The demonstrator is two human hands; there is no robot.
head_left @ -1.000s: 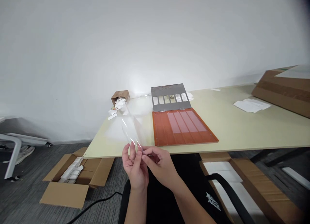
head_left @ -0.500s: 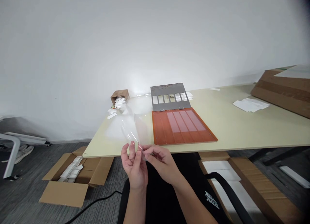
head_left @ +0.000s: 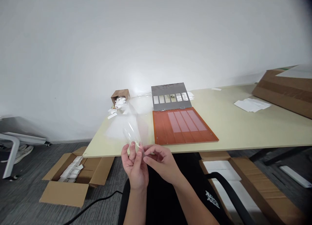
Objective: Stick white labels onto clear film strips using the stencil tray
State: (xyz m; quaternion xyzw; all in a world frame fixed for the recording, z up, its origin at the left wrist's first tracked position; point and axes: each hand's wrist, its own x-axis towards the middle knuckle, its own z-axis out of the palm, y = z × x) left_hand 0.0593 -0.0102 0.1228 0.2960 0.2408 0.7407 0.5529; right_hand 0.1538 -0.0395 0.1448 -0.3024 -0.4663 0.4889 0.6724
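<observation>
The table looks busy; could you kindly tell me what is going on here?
A person's left hand pinches a clear plastic film up near the table's edge, with the right hand close beside it. On the cream table, an orange board with pale strips lies before a grey slotted metal plate.

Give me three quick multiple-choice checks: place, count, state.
1. Where is the grey metal plate? A) in a box B) on the table behind the orange board C) in a hand
2. How many slots has the plate? A) four B) six C) eight
3. The clear plastic film is: A) in the hands B) on the table C) bagged

1 B, beyond the board's far edge.
2 B, six openings in a row.
3 A, it rises from the left hand beside the right hand.
</observation>
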